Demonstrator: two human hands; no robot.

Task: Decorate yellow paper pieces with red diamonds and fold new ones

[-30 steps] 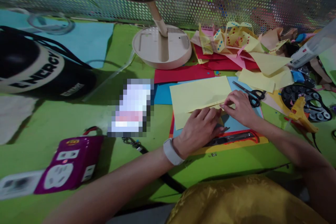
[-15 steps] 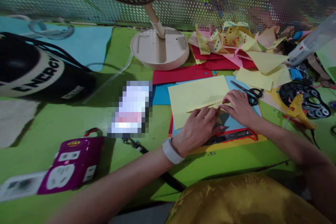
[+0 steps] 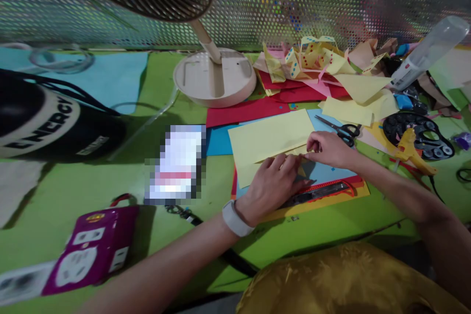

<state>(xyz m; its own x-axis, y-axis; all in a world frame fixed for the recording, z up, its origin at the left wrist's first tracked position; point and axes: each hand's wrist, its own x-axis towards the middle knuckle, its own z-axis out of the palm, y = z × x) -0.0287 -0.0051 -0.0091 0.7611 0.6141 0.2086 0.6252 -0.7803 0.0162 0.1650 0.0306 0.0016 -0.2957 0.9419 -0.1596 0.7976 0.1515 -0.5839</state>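
A pale yellow sheet of paper [image 3: 272, 132] lies over blue paper [image 3: 324, 169], with a narrow folded yellow strip along its lower right part. My left hand [image 3: 272, 184], with a pale band on the wrist, presses the strip down with bent fingers held together. At the strip's right end is my right hand [image 3: 326, 149], its fingers curled in and the thumb against the paper. Just below them rests a utility knife [image 3: 320, 194], partly hidden by my left hand. Black scissors [image 3: 346, 132] lie beyond my right hand.
A fan base [image 3: 213, 81] stands behind the papers, beside a heap of cut paper [image 3: 316, 64]. A phone [image 3: 176, 162], a purple pouch [image 3: 95, 240] and a black bottle [image 3: 55, 117] are leftward. A yellow glue gun [image 3: 410, 147] and dark palette [image 3: 423, 132] lie rightward.
My right hand's fingers have curled in more and its fingertips have lifted slightly. My left hand stays on the yellow strip. The whole view has shifted a little.
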